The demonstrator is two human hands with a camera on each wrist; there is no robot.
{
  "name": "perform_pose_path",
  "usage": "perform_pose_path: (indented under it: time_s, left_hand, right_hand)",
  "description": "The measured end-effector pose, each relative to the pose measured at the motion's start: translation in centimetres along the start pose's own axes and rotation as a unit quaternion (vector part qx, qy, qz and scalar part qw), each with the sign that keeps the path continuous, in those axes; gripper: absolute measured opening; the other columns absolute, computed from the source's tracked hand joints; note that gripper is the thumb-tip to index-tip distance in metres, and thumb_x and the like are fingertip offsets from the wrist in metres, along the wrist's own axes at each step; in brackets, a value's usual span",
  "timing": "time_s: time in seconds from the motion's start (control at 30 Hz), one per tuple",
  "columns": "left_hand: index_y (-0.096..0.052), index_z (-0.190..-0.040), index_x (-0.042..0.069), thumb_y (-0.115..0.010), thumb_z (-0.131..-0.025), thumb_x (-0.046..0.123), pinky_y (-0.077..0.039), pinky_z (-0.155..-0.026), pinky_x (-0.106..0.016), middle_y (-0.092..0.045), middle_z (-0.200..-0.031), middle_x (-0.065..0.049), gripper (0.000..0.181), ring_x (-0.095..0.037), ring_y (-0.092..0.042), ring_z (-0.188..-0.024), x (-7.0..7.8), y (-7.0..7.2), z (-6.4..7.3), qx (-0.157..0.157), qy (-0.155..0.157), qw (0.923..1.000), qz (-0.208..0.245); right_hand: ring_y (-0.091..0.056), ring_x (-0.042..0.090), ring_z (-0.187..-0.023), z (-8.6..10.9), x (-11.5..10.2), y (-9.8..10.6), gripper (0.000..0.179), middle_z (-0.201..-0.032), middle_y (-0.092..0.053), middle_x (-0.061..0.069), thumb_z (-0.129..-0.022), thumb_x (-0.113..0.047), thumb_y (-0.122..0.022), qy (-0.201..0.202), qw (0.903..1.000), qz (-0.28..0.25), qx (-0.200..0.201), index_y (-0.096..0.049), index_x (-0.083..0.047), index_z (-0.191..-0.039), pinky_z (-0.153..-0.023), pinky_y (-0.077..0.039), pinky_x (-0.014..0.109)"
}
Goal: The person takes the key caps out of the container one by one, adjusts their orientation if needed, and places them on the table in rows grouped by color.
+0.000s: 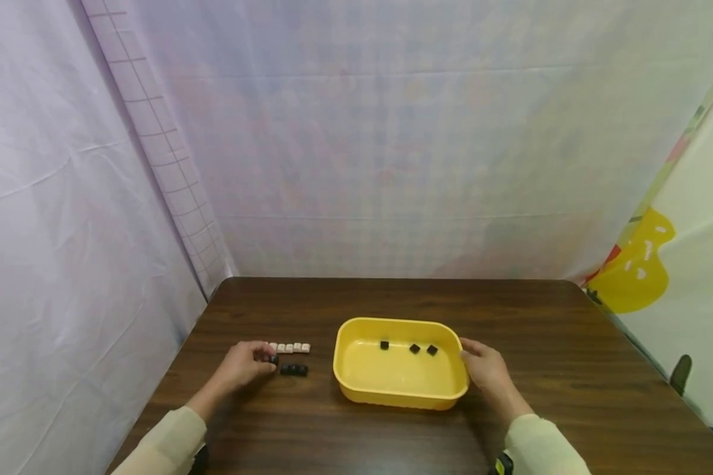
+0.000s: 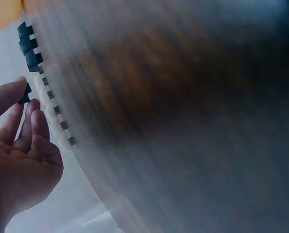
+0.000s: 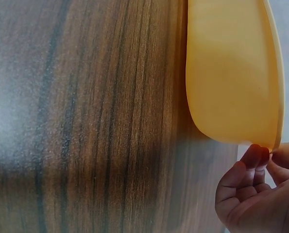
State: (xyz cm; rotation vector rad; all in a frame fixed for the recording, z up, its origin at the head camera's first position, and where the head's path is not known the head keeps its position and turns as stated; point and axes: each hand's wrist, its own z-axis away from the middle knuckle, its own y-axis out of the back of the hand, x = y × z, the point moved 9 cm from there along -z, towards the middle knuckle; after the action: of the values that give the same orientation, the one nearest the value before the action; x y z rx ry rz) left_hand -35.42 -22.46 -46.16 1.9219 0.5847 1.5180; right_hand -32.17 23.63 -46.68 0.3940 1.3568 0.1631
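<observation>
My left hand point(image 1: 243, 364) pinches a small black keycap point(image 2: 25, 95) between thumb and fingers, just above the table. Right beside it, a short row of black keycaps point(image 1: 294, 370) lies on the wood. Behind that runs a row of several white keycaps point(image 1: 289, 348), partly covered by the fingers in the head view. A yellow plastic basin point(image 1: 392, 398) stands at the middle of the table, with 3 black keycaps point(image 1: 414, 348) lying apart inside it. At the basin's right end, my right hand point(image 1: 488, 371) grips the rim between thumb and fingers.
The dark wood-grain table point(image 1: 570, 369) extends right of the basin and in front of it. A pale curtain point(image 1: 392, 165) hangs along the table's back edge, and a white cloth point(image 1: 65, 231) hangs on the left side.
</observation>
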Motion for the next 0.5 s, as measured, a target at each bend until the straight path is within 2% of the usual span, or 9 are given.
perform_pose_path:
  time_s: [0.17, 0.33, 0.5]
  left_hand:
    - [-0.071, -0.086, 0.006, -0.081, -0.072, 0.002, -0.046, -0.065, -0.029, -0.061, -0.073, 0.004, 0.017, -0.011, -0.055, -0.069, 0.19, -0.63, 0.09, -0.021, -0.019, 0.9992, -0.029]
    - [-0.070, -0.082, 0.006, -0.080, -0.070, 0.001, -0.045, -0.064, -0.030, -0.062, -0.071, 0.004, 0.017, -0.010, -0.054, -0.067, 0.01, -0.97, 0.03, -0.028, -0.023, 0.9990, -0.024]
    - [-0.070, -0.080, 0.006, -0.078, -0.069, 0.001, -0.044, -0.061, -0.029, -0.060, -0.069, 0.006, 0.016, -0.009, -0.053, -0.064, 0.59, -0.85, 0.34, -0.022, -0.063, 0.9977, -0.009]
  right_hand:
    - [-0.063, 0.025, -0.093, -0.04, 0.05, 0.03, 0.046, -0.135, -0.049, 0.035, -0.102, -0.011, -0.044, -0.001, 1.0000, 0.006, -0.003, -0.043, 0.009, -0.143, -0.071, -0.054, 0.030]
    - [-0.060, 0.030, -0.105, -0.08, 0.18, -0.08, 0.046, -0.142, -0.043, 0.035, -0.103, -0.013, -0.042, -0.006, 0.9998, 0.018, -0.009, -0.042, 0.008, -0.145, -0.076, -0.054, 0.031]
    - [-0.061, 0.030, -0.104, 0.00, 0.00, -0.13, 0.046, -0.141, -0.044, 0.035, -0.103, -0.012, -0.043, -0.001, 0.9999, 0.014, -0.009, -0.042, 0.009, -0.144, -0.076, -0.054, 0.031]
